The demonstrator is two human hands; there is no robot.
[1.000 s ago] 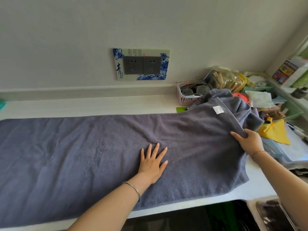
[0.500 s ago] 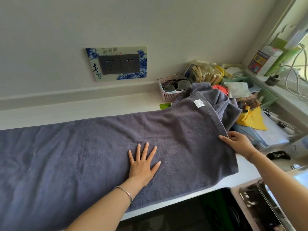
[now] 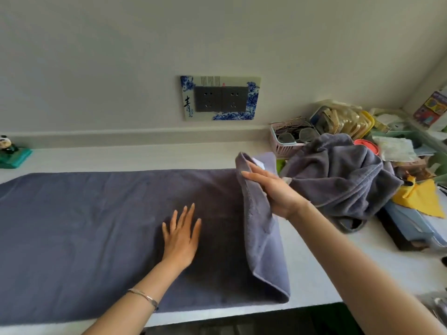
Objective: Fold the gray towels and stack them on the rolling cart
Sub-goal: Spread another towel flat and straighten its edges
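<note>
The gray towel (image 3: 84,238) lies spread along the counter's (image 3: 326,269) front edge. The right hand (image 3: 273,192) holds its right end lifted and turned back toward the middle, fingers nearly straight on the cloth, thumb hidden behind it. The left hand (image 3: 181,238) presses flat, fingers spread, on the towel's middle. The cloth looks soft, thick and limp — likely to sag wherever unsupported — so the hemmed end near a corner is the best hold. A second gray towel (image 3: 343,175) sits crumpled toward the counter's right end.
</note>
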